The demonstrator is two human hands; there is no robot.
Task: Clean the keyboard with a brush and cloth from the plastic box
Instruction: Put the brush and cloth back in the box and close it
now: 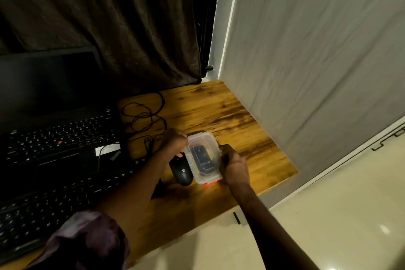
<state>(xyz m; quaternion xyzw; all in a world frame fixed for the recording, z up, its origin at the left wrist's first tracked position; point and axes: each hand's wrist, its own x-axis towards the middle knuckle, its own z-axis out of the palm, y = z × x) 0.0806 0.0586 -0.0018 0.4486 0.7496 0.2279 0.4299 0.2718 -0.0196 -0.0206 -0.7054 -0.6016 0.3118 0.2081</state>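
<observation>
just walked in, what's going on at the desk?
A person grips a clear plastic box on the wooden desk, left hand on its left side, right hand on its right. The lid looks still on; something dark shows inside. The box sits right beside a black mouse. The keyboard, in front of the laptop, is untouched.

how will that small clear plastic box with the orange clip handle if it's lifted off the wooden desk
The small clear plastic box looks thin-walled, so it is probably light and slightly flexible under the left hand and right hand gripping its sides. Its smooth walls may be slippery. The dark items inside may be loose and could shift if tilted.
</observation>
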